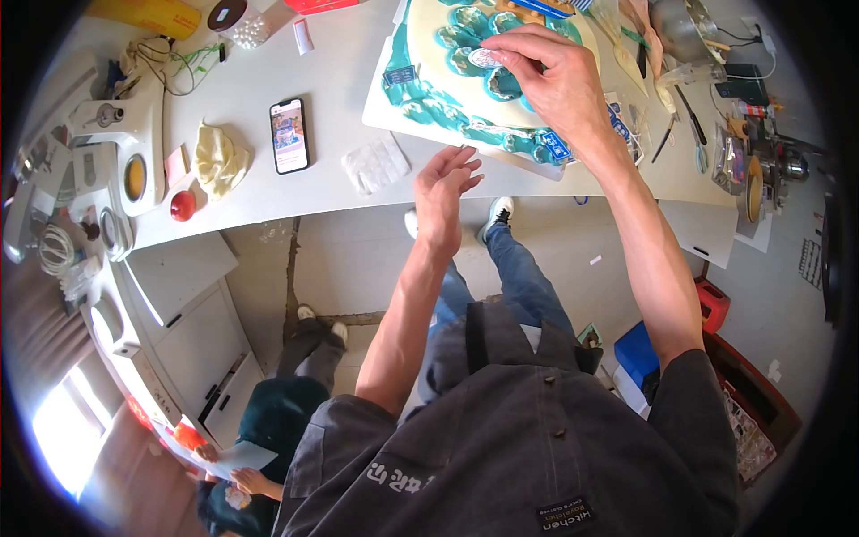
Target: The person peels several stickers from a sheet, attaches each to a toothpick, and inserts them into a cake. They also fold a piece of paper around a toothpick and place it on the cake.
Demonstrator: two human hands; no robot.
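A white cake with teal piped cream (429, 112) sits on a white board at the table's far edge in the head view. My right hand (555, 79) is over its top, thumb and fingers pinched on a small white oval cake topper with lettering (484, 58). The topper overlaps the teal cream swirls there. Near the board's front edge, my left hand (440, 190) hangs with loosely bent fingers apart, holding nothing. Small blue plaques (552, 146) stand on the cake's lower side. A clear plastic packet (376, 165) lies left of my left hand.
A phone (288, 134) showing a cake picture lies on the table. Further left are a cream cloth (220, 159), a red ball-shaped thing (182, 206) and a stand mixer (125, 134). Tools and piping bags (667, 89) crowd the right. Another person (268, 421) is at lower left.
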